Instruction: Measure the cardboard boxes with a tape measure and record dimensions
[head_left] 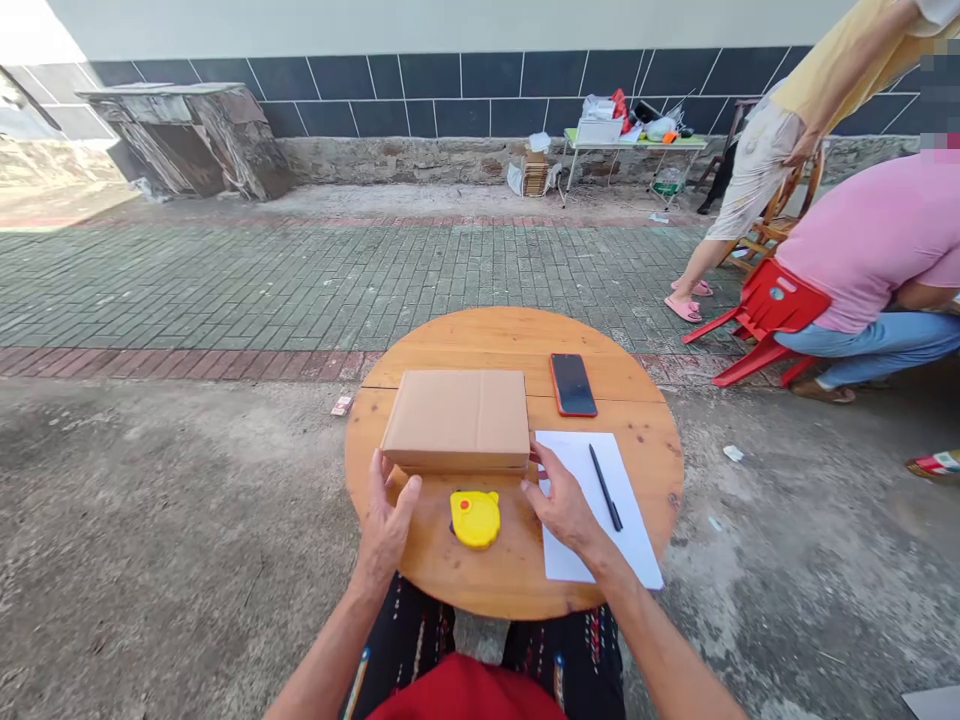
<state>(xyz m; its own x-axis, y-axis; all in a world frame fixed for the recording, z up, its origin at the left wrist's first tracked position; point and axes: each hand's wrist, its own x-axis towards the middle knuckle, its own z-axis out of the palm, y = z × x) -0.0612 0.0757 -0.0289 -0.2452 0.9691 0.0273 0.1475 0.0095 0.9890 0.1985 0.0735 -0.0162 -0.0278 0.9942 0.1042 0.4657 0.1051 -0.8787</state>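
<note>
A flat brown cardboard box (457,417) lies closed on a round wooden table (480,335). My left hand (386,520) is open, fingers spread, its tips touching the box's near left corner. My right hand (559,500) is open too, fingertips at the box's near right corner, palm over the table and the edge of a white sheet of paper (622,520). Between my hands sits a yellow tape measure (475,518), untouched. A black pen (604,487) lies on the paper. A phone in a red case (573,384) rests face up behind the paper.
A person in a pink top sits on a red plastic chair (765,310) at the right. Another person in yellow stands bent over behind them. A small table with clutter (634,135) stands by the tiled wall. Brick paving and rough concrete surround the table.
</note>
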